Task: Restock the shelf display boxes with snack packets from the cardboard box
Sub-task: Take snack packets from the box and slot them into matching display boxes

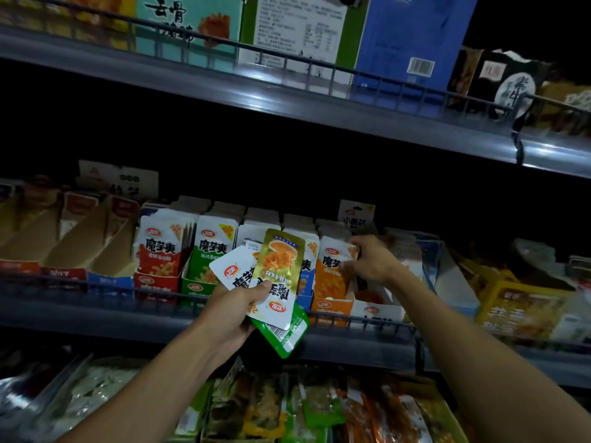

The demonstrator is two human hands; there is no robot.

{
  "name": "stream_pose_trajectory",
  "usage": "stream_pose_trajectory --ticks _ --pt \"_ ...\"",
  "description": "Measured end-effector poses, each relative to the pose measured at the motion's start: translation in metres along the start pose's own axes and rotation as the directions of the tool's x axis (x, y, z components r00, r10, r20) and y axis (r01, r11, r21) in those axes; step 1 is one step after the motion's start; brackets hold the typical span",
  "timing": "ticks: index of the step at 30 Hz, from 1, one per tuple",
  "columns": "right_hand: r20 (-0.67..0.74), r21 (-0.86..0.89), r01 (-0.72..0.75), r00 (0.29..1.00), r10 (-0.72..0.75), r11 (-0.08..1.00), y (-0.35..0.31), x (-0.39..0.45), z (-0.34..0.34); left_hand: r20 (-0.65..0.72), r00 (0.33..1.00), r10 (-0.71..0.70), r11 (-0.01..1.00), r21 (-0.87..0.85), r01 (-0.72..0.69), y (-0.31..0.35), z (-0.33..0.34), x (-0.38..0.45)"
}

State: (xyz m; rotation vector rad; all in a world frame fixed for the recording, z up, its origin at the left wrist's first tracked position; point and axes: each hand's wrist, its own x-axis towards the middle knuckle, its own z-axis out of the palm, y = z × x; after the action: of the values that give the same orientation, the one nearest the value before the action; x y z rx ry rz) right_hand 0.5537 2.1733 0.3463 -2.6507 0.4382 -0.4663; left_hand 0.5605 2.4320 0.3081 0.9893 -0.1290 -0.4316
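My left hand (235,314) grips a fan of several snack packets (275,276) in front of the middle shelf: a gold one on top, white ones and a green one underneath. Behind them stands a row of display boxes: red (156,282), green (196,284), blue, mostly hidden by the packets, and orange (331,306), each filled with upright packets. My right hand (367,262) reaches to the right end of the orange box and pinches the packets (332,260) standing there. No cardboard box is in view.
A wire rail (96,284) runs along the middle shelf's front edge. Brown slanted display boxes (64,238) stand at the left, yellow boxes (524,310) at the right. Large cartons (412,39) fill the top shelf. The bottom shelf holds bagged snacks (287,407).
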Motion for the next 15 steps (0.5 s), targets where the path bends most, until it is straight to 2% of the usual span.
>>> stream_pose_trajectory --ticks 3,7,11,15 --pt "0.001 -0.088 -0.002 1.0 0.002 0.996 0.002 0.006 0.006 0.013 1.0 0.002 1.0 0.011 -0.002 0.0 -0.008 0.0" --pt "-0.157 -0.061 -0.016 0.988 0.006 0.998 -0.001 0.009 0.007 0.01 1.0 0.006 1.0 0.011 -0.006 -0.003 -0.016 0.0" --pt "-0.17 -0.063 -0.043 0.985 0.032 0.997 0.001 0.005 0.016 0.0 1.0 -0.003 1.0 0.015 0.003 -0.01 -0.023 0.0" --pt "-0.24 -0.065 -0.057 0.97 0.04 0.996 0.006 0.003 0.02 0.004 1.0 -0.019 0.999 0.038 0.019 -0.013 -0.028 0.0"
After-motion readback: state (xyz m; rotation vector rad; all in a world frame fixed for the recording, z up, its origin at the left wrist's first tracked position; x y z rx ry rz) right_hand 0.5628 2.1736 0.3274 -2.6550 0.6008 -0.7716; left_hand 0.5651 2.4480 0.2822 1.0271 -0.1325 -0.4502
